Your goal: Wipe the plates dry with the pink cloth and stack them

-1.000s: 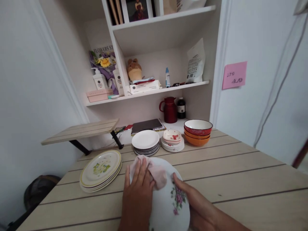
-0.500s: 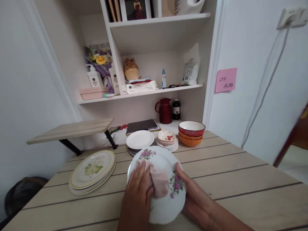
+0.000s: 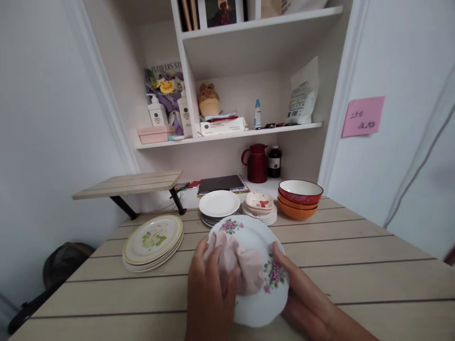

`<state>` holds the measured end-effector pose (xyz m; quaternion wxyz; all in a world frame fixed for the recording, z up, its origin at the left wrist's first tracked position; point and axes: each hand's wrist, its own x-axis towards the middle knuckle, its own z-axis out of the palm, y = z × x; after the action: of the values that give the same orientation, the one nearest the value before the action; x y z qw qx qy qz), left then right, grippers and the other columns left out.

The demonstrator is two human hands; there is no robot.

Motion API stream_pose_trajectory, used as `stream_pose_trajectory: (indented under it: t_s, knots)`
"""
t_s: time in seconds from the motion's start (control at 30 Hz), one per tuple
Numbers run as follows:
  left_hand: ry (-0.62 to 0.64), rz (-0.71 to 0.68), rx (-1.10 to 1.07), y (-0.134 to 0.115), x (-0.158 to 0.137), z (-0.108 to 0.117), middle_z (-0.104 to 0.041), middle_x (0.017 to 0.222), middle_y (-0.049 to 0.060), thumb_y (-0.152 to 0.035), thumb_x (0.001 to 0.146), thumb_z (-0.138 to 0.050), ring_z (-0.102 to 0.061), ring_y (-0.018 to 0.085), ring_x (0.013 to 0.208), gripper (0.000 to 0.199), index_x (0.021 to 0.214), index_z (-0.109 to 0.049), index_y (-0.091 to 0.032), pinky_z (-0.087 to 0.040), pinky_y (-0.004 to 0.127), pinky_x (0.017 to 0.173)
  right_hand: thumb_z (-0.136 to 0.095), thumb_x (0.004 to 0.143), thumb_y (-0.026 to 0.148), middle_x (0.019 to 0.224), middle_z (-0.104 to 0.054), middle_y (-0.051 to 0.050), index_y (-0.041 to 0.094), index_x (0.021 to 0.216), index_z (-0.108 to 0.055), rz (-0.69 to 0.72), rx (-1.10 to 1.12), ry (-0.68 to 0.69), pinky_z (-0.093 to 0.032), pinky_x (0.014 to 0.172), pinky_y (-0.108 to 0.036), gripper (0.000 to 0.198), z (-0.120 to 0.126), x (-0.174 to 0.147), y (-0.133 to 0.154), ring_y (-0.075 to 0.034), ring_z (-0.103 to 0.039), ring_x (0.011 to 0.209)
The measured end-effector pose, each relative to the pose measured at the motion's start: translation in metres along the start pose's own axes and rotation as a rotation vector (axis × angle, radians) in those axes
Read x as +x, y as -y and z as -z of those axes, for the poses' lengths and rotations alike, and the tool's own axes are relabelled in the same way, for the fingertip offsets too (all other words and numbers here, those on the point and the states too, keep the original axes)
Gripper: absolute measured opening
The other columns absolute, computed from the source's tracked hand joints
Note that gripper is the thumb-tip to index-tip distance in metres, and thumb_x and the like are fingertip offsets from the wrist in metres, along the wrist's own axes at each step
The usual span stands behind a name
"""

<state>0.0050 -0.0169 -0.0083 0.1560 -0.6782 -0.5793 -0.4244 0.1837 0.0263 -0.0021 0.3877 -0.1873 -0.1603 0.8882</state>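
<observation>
A white plate with pink and purple flowers (image 3: 261,310) is tilted up over the table's front part. My right hand (image 3: 302,289) grips its right rim, thumb on the face and the other fingers behind it. On the plate's face lies a crumpled pale pink cloth (image 3: 249,272). My left hand (image 3: 211,284) is closed on the cloth's left part, fingers bent, at the plate's left side. Just behind the plate are a stack of white plates (image 3: 219,203) and small dishes (image 3: 259,202) with a red pattern.
Yellow-rimmed plates (image 3: 153,239) are stacked at left, under a small raised shelf (image 3: 131,183). Red and orange bowls (image 3: 300,199) stand stacked at right. Behind are a red jug (image 3: 257,163), a dark bottle (image 3: 274,162) and a dark flat folder (image 3: 220,183).
My left hand's fingers have bent from lying flatter, and the cloth has bunched up. The view has swung left, so everything sits farther right. My right hand keeps its hold on the plate.
</observation>
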Motion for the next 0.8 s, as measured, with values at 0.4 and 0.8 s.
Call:
stream_pose_trajectory:
  t_s: [0.4,0.8]
  knots:
    - [0.064,-0.139,0.146,0.014,0.006,-0.016,-0.038,0.15,0.016,-0.023,0.093,-0.042,-0.033,0.028,0.139,0.055,0.146,-0.03,-0.015,-0.038,0.052,0.108,-0.048,0.088,0.057,0.114,-0.07,-0.016,0.009,0.126,-0.059,-0.162,-0.044,0.13,-0.039,0.103,-0.042,0.062,-0.008,-0.002,-0.036,-0.027,-0.063,0.11]
    - [0.336,-0.572,-0.032,-0.007,0.008,-0.026,-0.045,0.147,0.006,-0.013,0.091,-0.043,-0.035,0.019,0.138,0.062,0.149,-0.022,-0.02,-0.035,0.041,0.112,-0.048,0.086,0.061,0.111,-0.071,-0.016,0.009,0.121,-0.062,-0.092,0.023,0.098,-0.038,0.103,-0.039,0.064,-0.005,0.001,-0.009,-0.025,-0.063,0.108]
